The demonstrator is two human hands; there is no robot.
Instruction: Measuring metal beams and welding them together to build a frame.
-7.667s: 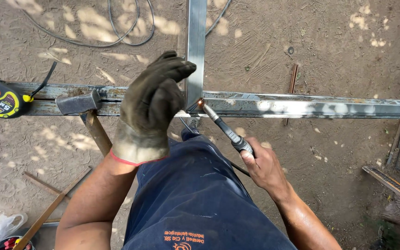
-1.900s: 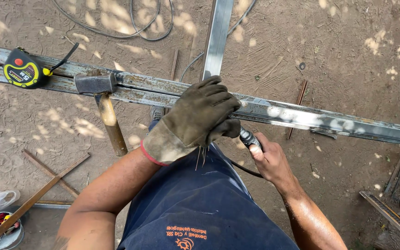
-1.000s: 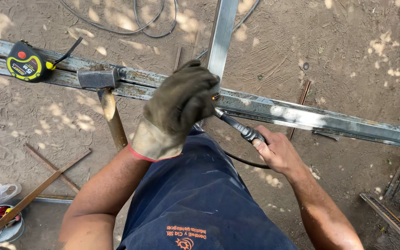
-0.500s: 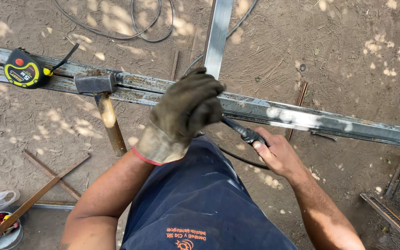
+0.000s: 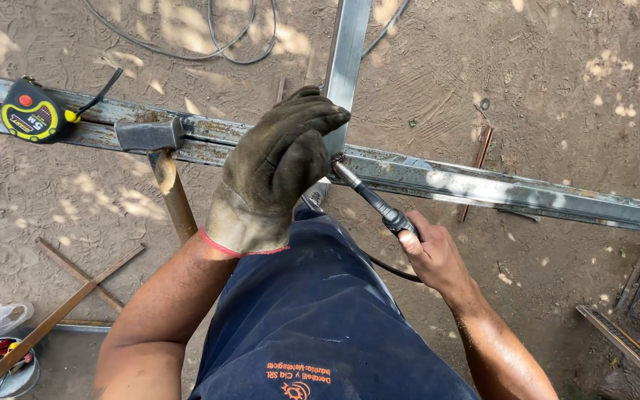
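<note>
Where the upright steel bar meets the long steel bar lying across the dirt ground, your gloved left hand curls its fingers over the joint, pressed to the metal. Your bare right hand has its grip closed around the electrode holder, tip at the joint. Risk: the tip sits just beside your glove, so a slip could burn it. The hammer and tape measure crowd the left; the right is freer.
</note>
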